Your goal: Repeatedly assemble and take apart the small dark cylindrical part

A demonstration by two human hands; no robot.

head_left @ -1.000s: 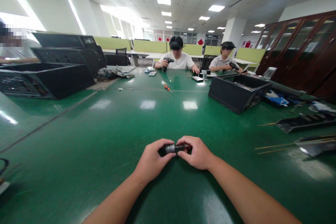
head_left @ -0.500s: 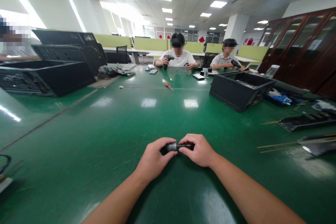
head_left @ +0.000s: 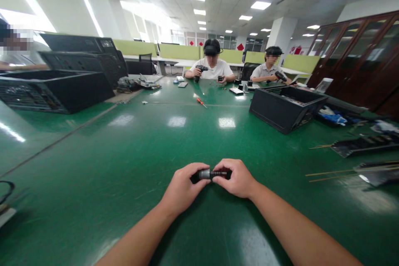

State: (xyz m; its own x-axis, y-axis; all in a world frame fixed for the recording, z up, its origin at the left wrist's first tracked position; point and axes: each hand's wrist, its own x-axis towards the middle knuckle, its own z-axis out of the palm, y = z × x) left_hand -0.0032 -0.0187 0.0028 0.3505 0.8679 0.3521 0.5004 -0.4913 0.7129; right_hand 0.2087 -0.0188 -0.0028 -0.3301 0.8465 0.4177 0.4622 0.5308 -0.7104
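A small cylindrical part (head_left: 205, 174) with a silvery grey body lies level just above or on the green table; I cannot tell whether it touches. My left hand (head_left: 183, 183) is closed round its body, thumb and fingertips at the rim. From its right end sticks a thin dark shaft (head_left: 219, 173) with ridges or coils like a spring. At the joint between body and shaft, my right hand (head_left: 237, 178) pinches with thumb and forefinger, its curled palm around the shaft's free end. The left end is partly hidden in my left palm.
An orange screwdriver (head_left: 201, 102) lies farther up the table (head_left: 140, 145). Black computer cases stand at left (head_left: 84, 91) and right (head_left: 277, 110). Thin rods (head_left: 336, 174) stick out of dark trays at right. Across the table, two people hold power drills (head_left: 199, 70); another sits at far left.
My hands and the cylindrical part stay almost in place. The person opposite has turned or lifted the small dark item in one hand. The view has shifted very slightly.
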